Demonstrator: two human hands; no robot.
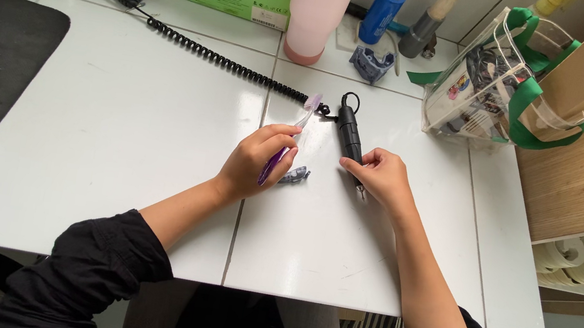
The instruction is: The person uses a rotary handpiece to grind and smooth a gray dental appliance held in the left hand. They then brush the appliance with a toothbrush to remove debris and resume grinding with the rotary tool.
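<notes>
**Toothbrush and handpiece, one in each hand**

Toothbrush (288,140) sits pinched in the left hand (259,160), bristles toward 1 o'clock above the white counter (118,129). A small grey piece (295,176) lies just beside those fingers at 4 o'clock. Rightward, the right hand (383,178) pinches the black handpiece (349,134), its long axis running 11 to 5 o'clock.

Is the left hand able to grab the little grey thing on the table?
Probably yes: the small grey piece lies right beside the left hand, nothing between them. But those fingers already hold a purple toothbrush.
</notes>
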